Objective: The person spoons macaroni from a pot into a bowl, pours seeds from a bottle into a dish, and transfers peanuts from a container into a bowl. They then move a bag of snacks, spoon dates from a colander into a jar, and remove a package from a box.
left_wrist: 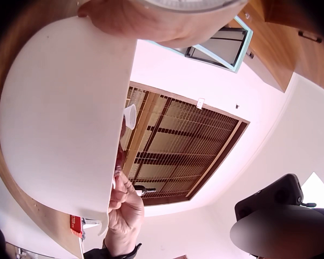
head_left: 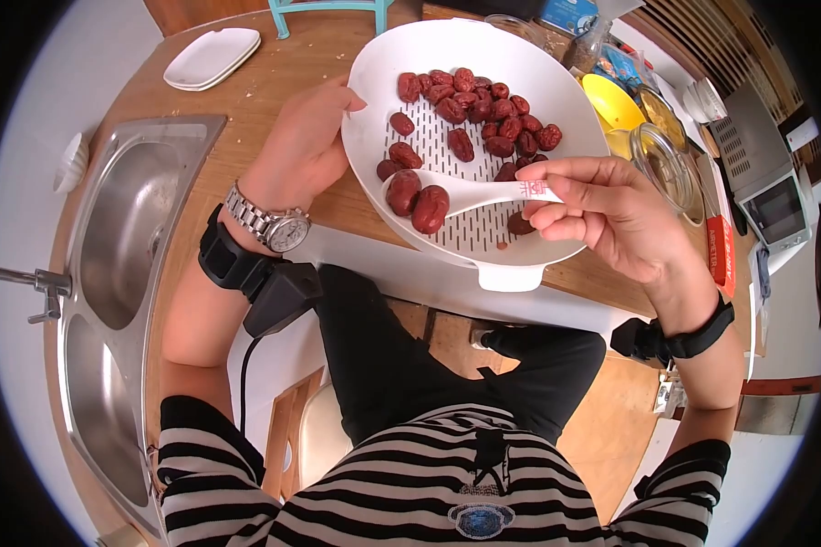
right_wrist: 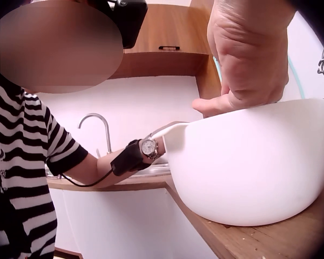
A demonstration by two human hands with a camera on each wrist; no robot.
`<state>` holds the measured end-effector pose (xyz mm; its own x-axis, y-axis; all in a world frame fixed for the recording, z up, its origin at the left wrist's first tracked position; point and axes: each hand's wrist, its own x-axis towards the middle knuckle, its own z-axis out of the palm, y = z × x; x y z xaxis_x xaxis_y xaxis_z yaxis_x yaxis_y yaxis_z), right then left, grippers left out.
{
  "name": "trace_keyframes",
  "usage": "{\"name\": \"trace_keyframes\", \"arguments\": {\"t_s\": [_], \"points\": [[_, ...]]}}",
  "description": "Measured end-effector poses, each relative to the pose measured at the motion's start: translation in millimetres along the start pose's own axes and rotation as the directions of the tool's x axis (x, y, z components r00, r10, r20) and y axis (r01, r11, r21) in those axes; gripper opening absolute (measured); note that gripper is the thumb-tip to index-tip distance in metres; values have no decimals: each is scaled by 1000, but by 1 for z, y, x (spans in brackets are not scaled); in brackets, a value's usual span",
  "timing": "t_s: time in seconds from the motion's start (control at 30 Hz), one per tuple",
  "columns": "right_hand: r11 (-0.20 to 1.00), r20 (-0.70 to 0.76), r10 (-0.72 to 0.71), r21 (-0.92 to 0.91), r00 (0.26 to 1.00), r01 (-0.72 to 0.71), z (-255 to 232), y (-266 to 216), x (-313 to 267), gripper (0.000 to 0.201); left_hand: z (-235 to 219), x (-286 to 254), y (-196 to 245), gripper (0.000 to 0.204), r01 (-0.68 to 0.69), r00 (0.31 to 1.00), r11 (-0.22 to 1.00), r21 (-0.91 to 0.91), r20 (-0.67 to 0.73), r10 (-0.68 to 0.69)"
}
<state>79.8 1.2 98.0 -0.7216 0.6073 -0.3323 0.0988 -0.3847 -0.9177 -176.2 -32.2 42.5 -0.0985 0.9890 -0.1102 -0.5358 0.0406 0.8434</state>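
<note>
A white colander (head_left: 374,82) stands tilted at the counter's front edge, with many red dates (head_left: 461,144) on its slotted bottom. My left hand (head_left: 303,137) holds its left rim, thumb over the edge. Between thumb and fingers, my right hand (head_left: 611,205) pinches the handle of a white spoon (head_left: 483,193) over the colander. Two large dates (head_left: 416,201) lie at the spoon's bowl end. In the left wrist view the colander's outer wall (left_wrist: 65,113) hides the dates; the right wrist view shows its outside (right_wrist: 248,167) below my right hand (right_wrist: 248,59).
A steel double sink (head_left: 123,246) is at the left, with white plates (head_left: 212,58) behind it. A turquoise stand (head_left: 328,11) is at the back. On the right are a yellow bowl (head_left: 613,102), a glass jar (head_left: 659,164), a red box (head_left: 721,251) and a microwave (head_left: 775,205).
</note>
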Motion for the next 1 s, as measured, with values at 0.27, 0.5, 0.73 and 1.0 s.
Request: {"name": "trace_keyframes", "arguments": {"t_s": [0.27,0.5,0.73,1.0], "points": [[981,-125,-174,63,977,183,-31,-20,-45,26,5,-3,0,34,-17,999,999,-39,-47,16],[890,-523,-453,-227,722,395,-73,-46,-99,31,7,-5,1,33,-34,999,999,-22,-34,33],[569,-414,-664,-820,623,61,-97,-39,-115,26,1,-1,-1,39,-6,1000,1000,21,-14,7],[409,-179,-737,-885,652,220,-41,-39,-65,22,0,-1,-1,37,6,999,1000,-14,35,-5]]}}
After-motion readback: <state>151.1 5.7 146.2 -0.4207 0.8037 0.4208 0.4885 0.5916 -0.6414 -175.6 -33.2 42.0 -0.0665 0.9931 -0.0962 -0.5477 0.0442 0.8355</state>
